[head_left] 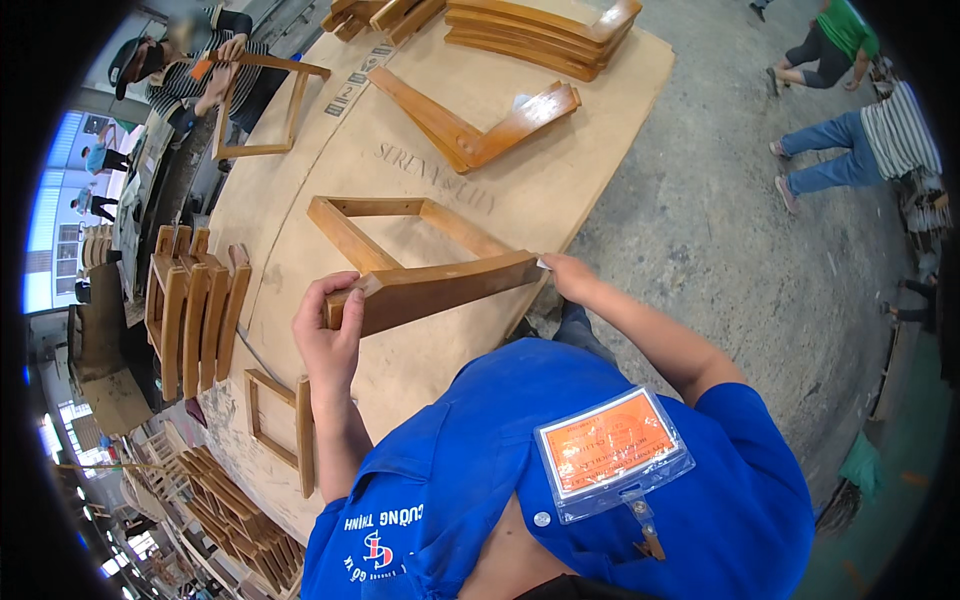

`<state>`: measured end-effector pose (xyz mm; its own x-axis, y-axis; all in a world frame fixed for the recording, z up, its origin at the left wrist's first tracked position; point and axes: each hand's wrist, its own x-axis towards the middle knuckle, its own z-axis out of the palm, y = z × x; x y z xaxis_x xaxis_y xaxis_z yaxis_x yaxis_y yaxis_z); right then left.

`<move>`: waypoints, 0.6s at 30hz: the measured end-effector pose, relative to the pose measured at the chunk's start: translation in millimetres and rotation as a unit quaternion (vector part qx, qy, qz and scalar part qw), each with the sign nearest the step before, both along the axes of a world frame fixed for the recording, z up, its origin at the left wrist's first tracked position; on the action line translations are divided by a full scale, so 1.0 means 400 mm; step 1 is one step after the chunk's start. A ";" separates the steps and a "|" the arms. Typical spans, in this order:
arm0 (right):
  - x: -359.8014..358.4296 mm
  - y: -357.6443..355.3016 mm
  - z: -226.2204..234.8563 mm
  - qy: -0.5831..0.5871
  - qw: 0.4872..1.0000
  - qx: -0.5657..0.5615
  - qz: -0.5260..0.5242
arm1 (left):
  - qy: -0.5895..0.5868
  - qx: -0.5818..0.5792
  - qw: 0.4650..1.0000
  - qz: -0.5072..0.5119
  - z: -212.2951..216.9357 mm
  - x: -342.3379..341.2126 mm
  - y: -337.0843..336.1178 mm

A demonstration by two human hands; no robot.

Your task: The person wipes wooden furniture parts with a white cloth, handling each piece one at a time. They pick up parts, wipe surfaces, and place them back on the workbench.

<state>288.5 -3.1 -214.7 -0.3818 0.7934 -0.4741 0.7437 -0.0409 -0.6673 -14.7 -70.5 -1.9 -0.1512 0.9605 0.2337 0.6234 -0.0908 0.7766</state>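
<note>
A varnished brown wooden frame (440, 293) stands tilted on the board-topped table in front of me, its wide slat toward my body and its thinner rails reaching away. My left hand (332, 325) grips the slat's left end, with the thumb on the near face and the fingers over the top. At the opposite end, my right hand (572, 278) has its fingers closed around a small white piece (543, 264), which touches the slat's corner. What that piece is made of is too small to tell.
Angled wooden parts (480, 140) lie beyond the frame, with a stack of curved ones (540, 40) behind. More frames (195, 310) stand at the left edge, near a small frame (280, 425). Across the table (330, 150), a person (200, 85) handles another frame. Others walk on the right.
</note>
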 end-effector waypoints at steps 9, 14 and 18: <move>-0.087 -0.023 -0.038 0.168 0.946 0.274 0.035 | -0.061 0.000 0.998 -0.028 0.001 0.005 0.034; 0.168 0.034 -0.193 -0.140 0.988 0.057 0.041 | -0.378 0.018 0.898 -0.223 -0.018 -0.048 0.067; 0.229 -0.003 -0.213 -0.070 0.992 0.082 -0.066 | -0.388 0.039 0.900 -0.196 -0.090 -0.049 0.069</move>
<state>380.1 -4.3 -300.1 -0.2086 0.9027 -0.3763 0.8246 -0.0445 -0.5639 -34.4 -42.9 -37.7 0.0485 0.9609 0.2726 -0.1943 -0.2587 0.9462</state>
